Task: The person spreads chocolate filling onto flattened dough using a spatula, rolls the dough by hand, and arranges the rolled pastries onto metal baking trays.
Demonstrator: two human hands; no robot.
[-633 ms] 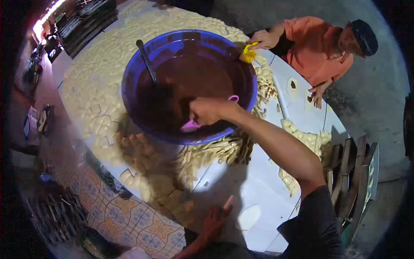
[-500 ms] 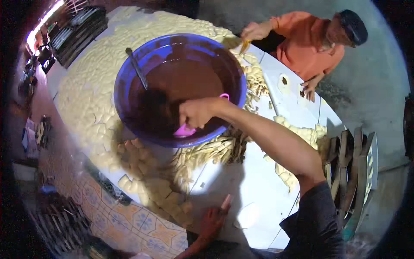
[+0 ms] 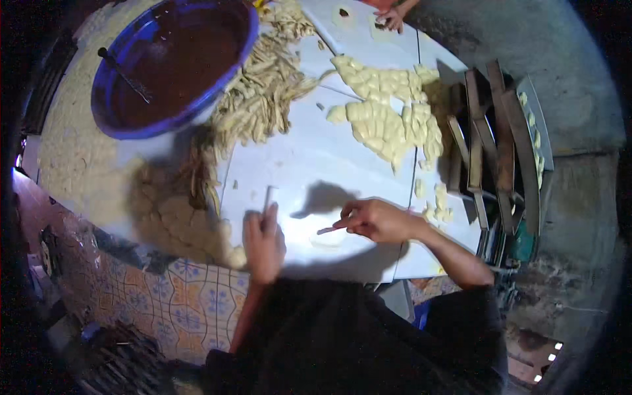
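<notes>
My left hand (image 3: 264,247) is closed around a short pale stick-like tool (image 3: 271,195), whose end juts past the fingers over the white table (image 3: 296,178). Beside it, my right hand (image 3: 382,220) hovers low over a thin, flat round of pale dough (image 3: 327,239). Its fingers are bent together, and a narrow dark piece shows at their tips; whether that is a fingertip or something held I cannot make out. Up and to the left stands a large blue tub (image 3: 161,123) of brown paste, with a dark-handled brush-like tool (image 3: 122,72) inside.
Peeled banana-like strips (image 3: 263,99) lie heaped beside the tub. Cut dough pieces (image 3: 382,115) cover the table's right part, and more dough (image 3: 85,151) spreads along the left. Wooden trays (image 3: 490,145) stand stacked at the right edge. Another person's hand (image 3: 393,18) works at the far edge.
My right hand has left the tub and come down to the dough round; the pink scoop it had there is out of sight. The whole view has shifted toward the near right.
</notes>
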